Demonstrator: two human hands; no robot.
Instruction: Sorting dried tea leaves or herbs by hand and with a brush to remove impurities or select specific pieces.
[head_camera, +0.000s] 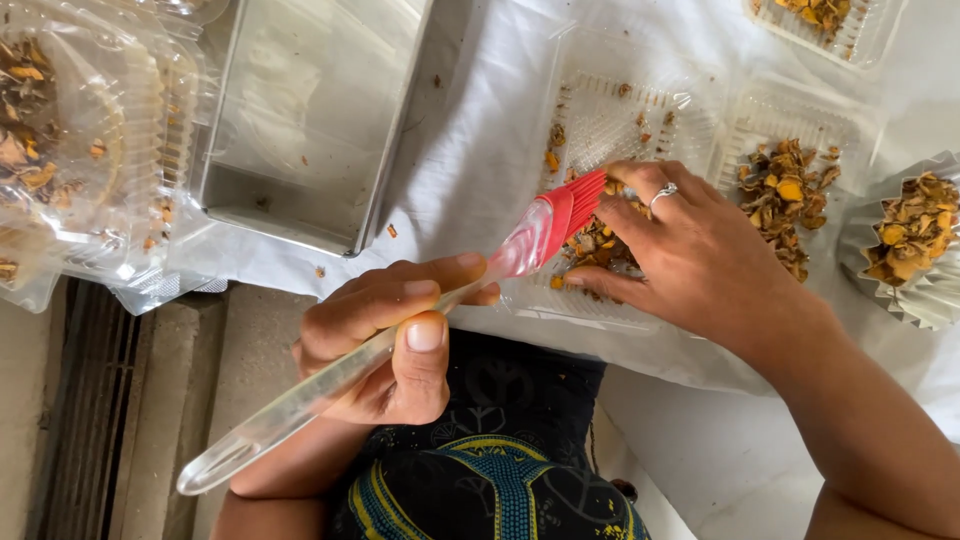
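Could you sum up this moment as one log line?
left hand: holds brush | right hand: on dried pieces | clear tray

Item one: my right hand (690, 250) covers the near part of the dried pieces (600, 243) in the clear tray (610, 120); I cannot tell which it pinches. Item two: brush bristles (575, 205), tips hidden behind those fingers. Item three: tray at one o'clock (830, 25), cut by the top edge. Item four: stacked clear containers at nine o'clock (70, 160), cropped left, contents blurred by plastic. Item five: my right forearm leaves at four o'clock.
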